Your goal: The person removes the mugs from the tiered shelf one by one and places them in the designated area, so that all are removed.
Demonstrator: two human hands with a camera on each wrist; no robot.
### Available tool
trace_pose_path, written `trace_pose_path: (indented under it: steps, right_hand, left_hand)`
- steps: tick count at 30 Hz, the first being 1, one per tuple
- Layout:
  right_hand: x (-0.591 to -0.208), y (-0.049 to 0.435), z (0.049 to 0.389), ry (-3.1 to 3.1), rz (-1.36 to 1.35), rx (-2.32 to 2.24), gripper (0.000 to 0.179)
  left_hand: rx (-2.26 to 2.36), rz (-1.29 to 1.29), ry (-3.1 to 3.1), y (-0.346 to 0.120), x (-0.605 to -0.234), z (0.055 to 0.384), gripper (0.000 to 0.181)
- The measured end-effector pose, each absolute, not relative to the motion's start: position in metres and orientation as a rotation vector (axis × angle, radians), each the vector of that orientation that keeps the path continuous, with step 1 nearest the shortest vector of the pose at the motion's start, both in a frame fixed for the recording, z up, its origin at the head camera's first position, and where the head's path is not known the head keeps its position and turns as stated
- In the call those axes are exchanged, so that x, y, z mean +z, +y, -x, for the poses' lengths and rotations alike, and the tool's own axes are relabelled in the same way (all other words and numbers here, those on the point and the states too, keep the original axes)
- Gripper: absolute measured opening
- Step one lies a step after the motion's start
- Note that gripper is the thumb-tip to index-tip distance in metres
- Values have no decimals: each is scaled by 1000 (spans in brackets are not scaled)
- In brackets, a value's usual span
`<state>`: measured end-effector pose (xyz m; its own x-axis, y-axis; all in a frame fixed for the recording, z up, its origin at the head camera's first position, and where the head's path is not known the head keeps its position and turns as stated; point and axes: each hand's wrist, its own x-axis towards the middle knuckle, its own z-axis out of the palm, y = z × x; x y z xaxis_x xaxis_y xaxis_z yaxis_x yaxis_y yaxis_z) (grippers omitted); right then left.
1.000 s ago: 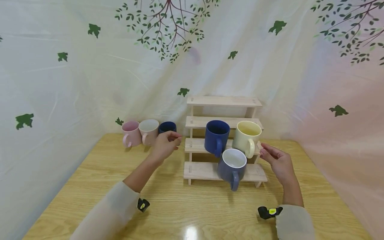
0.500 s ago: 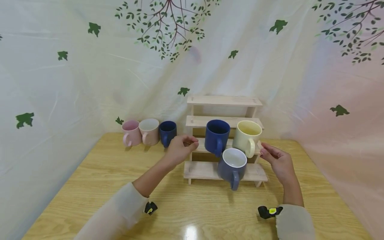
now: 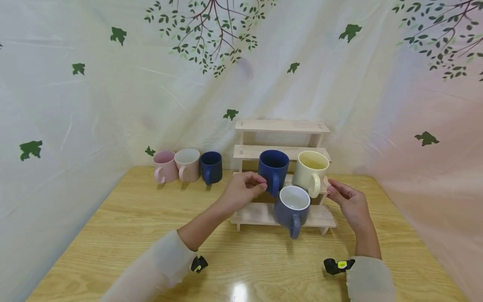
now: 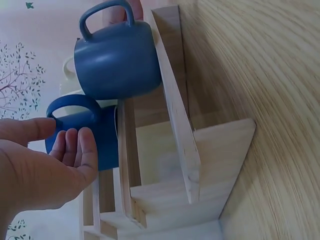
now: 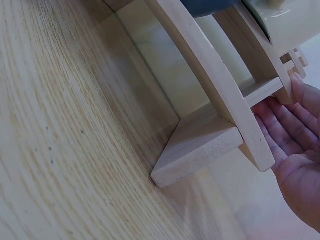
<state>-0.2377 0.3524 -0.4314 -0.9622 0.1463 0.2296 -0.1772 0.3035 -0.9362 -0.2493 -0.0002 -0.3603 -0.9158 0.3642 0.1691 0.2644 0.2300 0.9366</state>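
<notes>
A stepped wooden shelf (image 3: 250,214) bears three mugs. On its second step from the bottom stand a dark blue mug (image 3: 273,167) and a pale yellow mug (image 3: 311,170). A grey-blue mug (image 3: 292,214) with a white inside is on the lowest step. My left hand (image 3: 241,192) is at the dark blue mug's left front. In the left wrist view its thumb lies right by that mug's handle (image 4: 75,103), with loosely bent fingers (image 4: 86,145) overlapping the mug's side. My right hand (image 3: 351,205) pinches the right end of the second step, thumb above and fingers beneath in the right wrist view.
On the wooden table (image 3: 151,235), left of the shelf, stand a pink mug (image 3: 166,165), a whitish mug (image 3: 188,165) and a smaller dark blue mug (image 3: 212,167) in a row. A leaf-printed curtain (image 3: 181,105) hangs behind.
My left hand has moved right, from in front of the small dark blue mug to the dark blue mug on the shelf. My right hand keeps its place at the shelf's end.
</notes>
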Motion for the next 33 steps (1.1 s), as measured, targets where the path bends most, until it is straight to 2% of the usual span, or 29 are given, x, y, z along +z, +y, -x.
trace_pose_path:
  steps: [18, 26, 33]
  right_hand:
    - [-431, 353, 238, -2300, -36, 1711, 56]
    - [-433, 354, 239, -2289, -51, 1714, 56]
    - [-433, 354, 239, -2296, -57, 1705, 56]
  left_hand:
    - [1938, -558, 2143, 20, -358, 240, 26]
    - [2068, -455, 1926, 29, -360, 242, 24]
    - [2138, -364, 1758, 32, -358, 245, 13]
